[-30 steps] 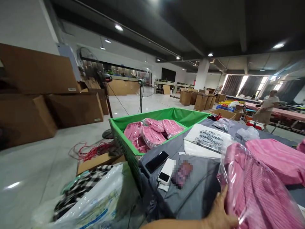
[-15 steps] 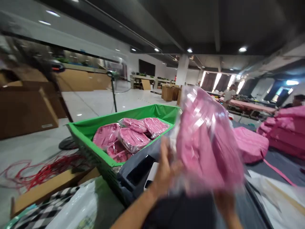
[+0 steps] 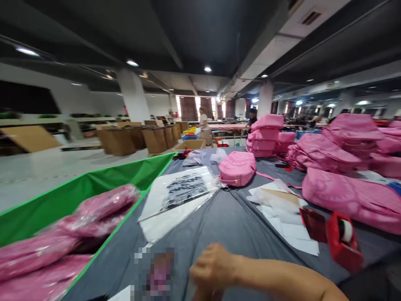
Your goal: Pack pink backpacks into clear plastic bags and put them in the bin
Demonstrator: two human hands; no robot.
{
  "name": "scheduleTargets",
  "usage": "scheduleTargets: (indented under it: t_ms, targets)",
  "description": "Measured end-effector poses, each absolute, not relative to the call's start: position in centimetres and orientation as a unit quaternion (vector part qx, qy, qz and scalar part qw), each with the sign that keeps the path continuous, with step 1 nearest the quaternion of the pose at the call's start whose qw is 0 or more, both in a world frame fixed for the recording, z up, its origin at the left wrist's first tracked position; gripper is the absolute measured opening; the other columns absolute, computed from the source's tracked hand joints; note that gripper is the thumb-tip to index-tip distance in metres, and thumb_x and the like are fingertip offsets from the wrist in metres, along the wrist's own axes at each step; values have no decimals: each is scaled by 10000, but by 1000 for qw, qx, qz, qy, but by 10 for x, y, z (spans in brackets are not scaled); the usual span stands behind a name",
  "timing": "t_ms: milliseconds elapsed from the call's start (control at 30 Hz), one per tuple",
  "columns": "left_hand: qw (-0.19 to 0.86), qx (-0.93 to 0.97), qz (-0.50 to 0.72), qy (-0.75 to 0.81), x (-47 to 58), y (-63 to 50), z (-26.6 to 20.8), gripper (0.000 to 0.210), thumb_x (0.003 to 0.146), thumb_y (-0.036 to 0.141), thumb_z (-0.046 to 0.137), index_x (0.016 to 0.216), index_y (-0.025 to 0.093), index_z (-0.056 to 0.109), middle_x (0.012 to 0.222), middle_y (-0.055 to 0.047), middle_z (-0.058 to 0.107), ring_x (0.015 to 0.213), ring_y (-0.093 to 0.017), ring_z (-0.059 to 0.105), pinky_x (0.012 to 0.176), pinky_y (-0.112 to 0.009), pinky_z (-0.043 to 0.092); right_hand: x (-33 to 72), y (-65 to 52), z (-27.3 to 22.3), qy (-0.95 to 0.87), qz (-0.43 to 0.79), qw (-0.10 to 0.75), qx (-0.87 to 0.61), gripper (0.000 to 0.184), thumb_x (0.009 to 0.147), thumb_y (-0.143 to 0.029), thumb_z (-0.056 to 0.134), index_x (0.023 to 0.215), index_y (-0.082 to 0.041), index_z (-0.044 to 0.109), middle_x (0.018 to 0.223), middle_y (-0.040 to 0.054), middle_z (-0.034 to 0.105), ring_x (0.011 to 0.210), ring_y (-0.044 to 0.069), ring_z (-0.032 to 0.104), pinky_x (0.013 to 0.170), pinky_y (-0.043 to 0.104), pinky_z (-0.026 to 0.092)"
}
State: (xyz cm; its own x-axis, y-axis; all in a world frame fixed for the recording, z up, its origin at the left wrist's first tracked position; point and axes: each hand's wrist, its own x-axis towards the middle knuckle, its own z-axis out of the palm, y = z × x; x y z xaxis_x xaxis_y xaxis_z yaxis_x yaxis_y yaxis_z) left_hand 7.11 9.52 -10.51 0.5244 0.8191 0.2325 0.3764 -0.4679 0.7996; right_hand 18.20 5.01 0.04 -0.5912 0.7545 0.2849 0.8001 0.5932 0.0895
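At the bottom middle of the head view, my right hand is curled closed above the grey cloth-covered table. What its fingers hold, if anything, is hidden. A strip of skin just below it seems to be part of my left hand; its fingers do not show. Left of my hands stands a green-lined bin, with pink backpacks in clear plastic piled inside. Printed clear plastic bags lie flat farther up the table. Behind them rests an unwrapped pink backpack.
A red tape dispenser stands at right beside white papers. Pink backpacks lie and stack along the right side. Cardboard boxes line the floor behind. One person stands far back. A blurred-out patch lies left of my hand.
The view has swung to the right. The plastic-wrapped pink backpack that was between my hands is no longer in them. My right hand is now closed low over the table.
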Motion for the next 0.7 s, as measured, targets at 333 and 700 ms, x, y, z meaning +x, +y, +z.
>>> scheduleTargets:
  t_ms: [333,700]
  targets:
    - [29,903,87,420,121,148,-136,600,1000,390,395,1566,191,394,1667,-121,244,1551,-361,213,1253,-593,239,329,-24,-115,-609,20,161,-776,564,939,-302,586,1497,-238,540,1586,104,477,1475,297,432,1240,498,329]
    - [111,887,130,429,118,134,-128,555,982,328,425,1516,200,508,1644,-115,349,1546,-328,284,1271,-583,205,350,-17,-152,-624,-100,203,-748,460,926,-330,573,1376,-282,659,1419,58,647,1296,261,618,1110,419,488]
